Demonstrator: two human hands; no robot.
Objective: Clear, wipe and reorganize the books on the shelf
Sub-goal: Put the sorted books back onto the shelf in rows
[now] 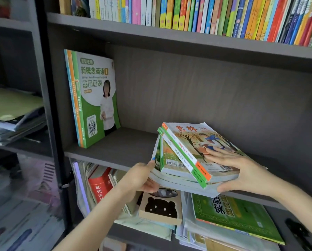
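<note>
While the stack of soft-cover books with green and orange spines (191, 160) sits right of centre in the frame, at the front edge of the dark grey wooden shelf board (124, 144), both hands have got hold of it. The left hand (142, 178) grabs the stack's left side, thumb up against the edge and the other fingers tucked underneath. The right hand (242, 171) lies flat on the top cover, the one with the autumn tree drawing, with its thumb hooked under the stack's near side, so it's clamping the pile too. The books are fanned out a bit, not squared up, and the pile pokes out past the shelf's front edge; can't tell how much of it actually rests on the board. Over on the left of the same shelf, a few tall green-and-white workbooks (93, 98) stand leaning on the side wall, well apart from the pile. Along the top of the frame there's a tight row of colourful upright book spines (205, 15). Below the hands, the lower shelf holds a red book (99, 185), a tan book with a black bear shape (160, 207) and a flat green-covered book (233, 214).
</note>
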